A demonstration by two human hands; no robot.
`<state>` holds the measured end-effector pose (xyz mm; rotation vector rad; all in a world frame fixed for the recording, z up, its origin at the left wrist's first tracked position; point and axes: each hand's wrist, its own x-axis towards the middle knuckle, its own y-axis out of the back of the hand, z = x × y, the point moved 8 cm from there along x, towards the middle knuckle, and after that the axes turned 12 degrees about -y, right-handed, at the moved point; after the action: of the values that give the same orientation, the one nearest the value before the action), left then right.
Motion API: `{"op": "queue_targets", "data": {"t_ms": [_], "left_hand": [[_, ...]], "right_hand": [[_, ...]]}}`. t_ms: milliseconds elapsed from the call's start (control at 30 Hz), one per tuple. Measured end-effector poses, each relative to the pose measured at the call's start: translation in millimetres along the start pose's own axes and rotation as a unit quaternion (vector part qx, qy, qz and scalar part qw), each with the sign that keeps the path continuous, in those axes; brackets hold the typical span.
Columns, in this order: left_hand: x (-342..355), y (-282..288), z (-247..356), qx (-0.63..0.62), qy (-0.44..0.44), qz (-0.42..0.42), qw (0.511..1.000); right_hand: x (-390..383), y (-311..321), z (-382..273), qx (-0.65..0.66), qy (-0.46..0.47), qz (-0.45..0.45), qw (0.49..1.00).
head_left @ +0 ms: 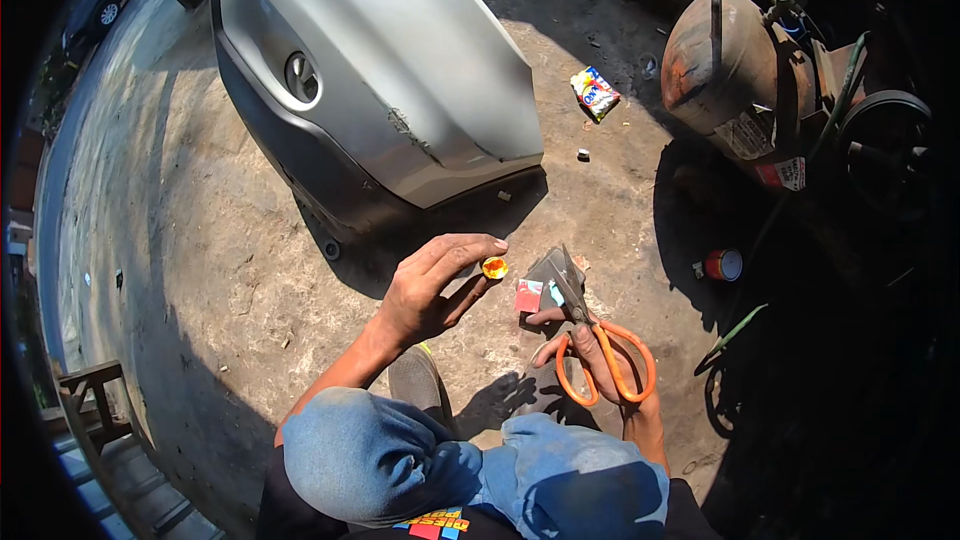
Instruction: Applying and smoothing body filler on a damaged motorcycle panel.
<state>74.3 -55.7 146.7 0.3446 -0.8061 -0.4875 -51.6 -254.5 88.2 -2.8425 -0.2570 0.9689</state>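
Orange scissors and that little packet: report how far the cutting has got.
Done: the left hand pinches a small orange-yellow piece between fingertip and thumb, apart from the packet. In hand: the right hand grips the orange-handled scissors, blades by a small grey and red packet that it also holds. Left: whether the packet is cut fully open cannot be told. The grey car bumper lies untouched on the ground.

- A crumpled sachet wrapper (595, 92), white with blue, red and yellow, is lying on the dirt ground (230, 270) beside the rusty tank (720, 60).
- Worn white-and-red labels (770, 155) are peeling on the tank's lower side.
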Motion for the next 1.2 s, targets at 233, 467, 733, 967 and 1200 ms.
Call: {"op": "queue_targets", "data": {"t_ms": [233,467,733,967,1200], "left_hand": [[2,5,12,0.073,-0.068,-0.047,0.994],[1,-1,14,0.058,-0.085,-0.08,0.991],[-5,-1,16,0.009,-0.059,-0.097,0.993],[0,-2,20,-0.028,-0.069,-0.043,0.996],[1,-34,29,-0.17,-0.084,-0.018,0.982]], "right_hand": [[-20,18,-49,-0.007,0.143,0.172,0.975],[-28,28,-30,0.01,0.144,0.171,0.975],[-18,-3,-24,-0.015,0.086,0.092,0.992],[-10,-15,-15,0.079,-0.015,0.042,0.996],[9,-39,1,-0.052,-0.169,-0.028,0.984]]}}
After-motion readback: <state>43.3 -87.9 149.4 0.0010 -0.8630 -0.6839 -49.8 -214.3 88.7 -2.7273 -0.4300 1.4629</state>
